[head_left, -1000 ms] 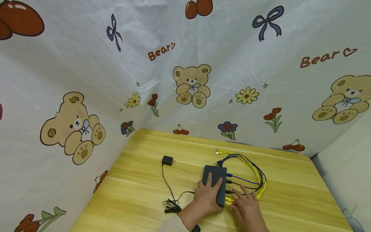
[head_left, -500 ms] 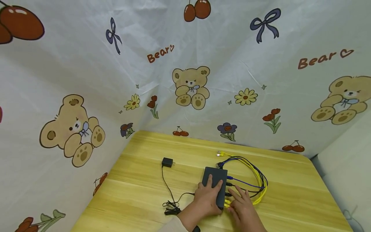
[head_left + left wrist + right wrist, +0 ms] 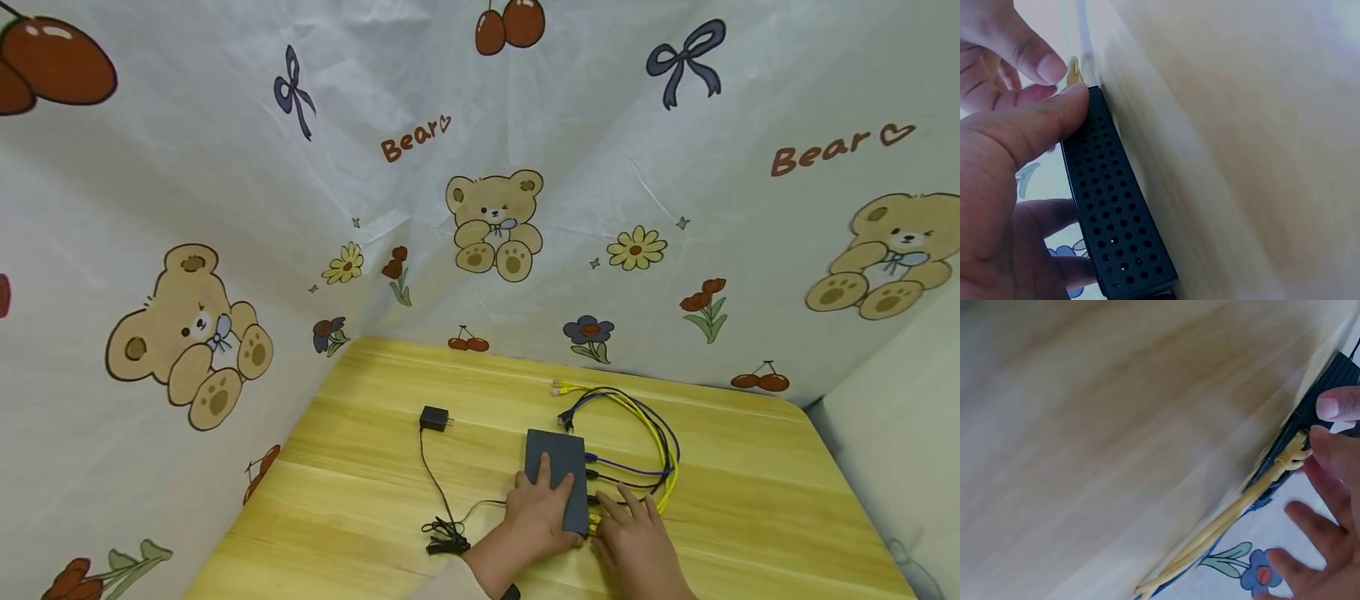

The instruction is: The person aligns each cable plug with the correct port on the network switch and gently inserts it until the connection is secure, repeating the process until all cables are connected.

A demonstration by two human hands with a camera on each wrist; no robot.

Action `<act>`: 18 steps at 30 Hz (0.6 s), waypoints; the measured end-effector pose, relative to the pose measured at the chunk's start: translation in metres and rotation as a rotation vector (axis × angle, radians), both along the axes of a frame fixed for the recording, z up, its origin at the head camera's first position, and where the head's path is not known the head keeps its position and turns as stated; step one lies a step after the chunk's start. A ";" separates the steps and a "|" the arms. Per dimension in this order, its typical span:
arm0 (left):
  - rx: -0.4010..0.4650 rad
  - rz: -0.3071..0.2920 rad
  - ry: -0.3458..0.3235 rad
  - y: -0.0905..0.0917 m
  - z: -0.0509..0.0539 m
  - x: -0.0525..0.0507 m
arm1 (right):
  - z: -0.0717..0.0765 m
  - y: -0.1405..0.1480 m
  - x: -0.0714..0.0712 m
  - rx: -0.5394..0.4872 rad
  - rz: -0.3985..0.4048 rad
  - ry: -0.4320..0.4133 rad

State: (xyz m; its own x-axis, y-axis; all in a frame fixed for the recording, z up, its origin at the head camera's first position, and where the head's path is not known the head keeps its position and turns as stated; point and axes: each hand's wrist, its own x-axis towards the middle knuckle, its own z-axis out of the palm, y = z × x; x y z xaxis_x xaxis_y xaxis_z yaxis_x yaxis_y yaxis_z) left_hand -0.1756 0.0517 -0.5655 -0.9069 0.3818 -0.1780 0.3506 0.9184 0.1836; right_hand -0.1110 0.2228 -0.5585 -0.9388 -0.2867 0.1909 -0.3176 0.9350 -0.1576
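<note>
A flat dark network switch [image 3: 555, 454] lies on the table, cables along its right side; in the left wrist view its perforated near side [image 3: 1113, 206] shows. My left hand [image 3: 536, 512] rests on it, fingers spread over the top and thumb pressed at the near right corner. Beside that corner my right hand [image 3: 637, 533] pinches a yellow network cable plug [image 3: 1300, 444] between thumb and index finger, its other fingers spread loosely. The plug sits at the port; how deep is hidden. Blue cable [image 3: 626, 468] and black cable [image 3: 626, 482] plugs stand farther along that side.
A black power adapter [image 3: 434, 417] lies left of the switch, its cord running to a tied bundle [image 3: 447, 540]. Loose yellow plugs [image 3: 561, 387] and a black plug [image 3: 565, 419] lie behind. A bear-printed cloth [image 3: 495, 100] surrounds the wooden table [image 3: 375, 467].
The cable loop and the loose yellow ends have shifted left. The switch has turned slightly under my left hand. My right hand has stayed close to the yellow plug, moving slightly.
</note>
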 end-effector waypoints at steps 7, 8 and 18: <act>0.013 0.002 -0.008 0.000 0.000 -0.001 | -0.001 -0.001 -0.006 -0.037 0.023 0.090; 0.013 0.002 -0.012 0.000 -0.001 -0.001 | -0.001 -0.001 -0.007 -0.050 0.042 0.101; -0.023 -0.028 -0.013 0.002 -0.002 0.002 | 0.000 -0.005 -0.009 -0.114 0.142 0.091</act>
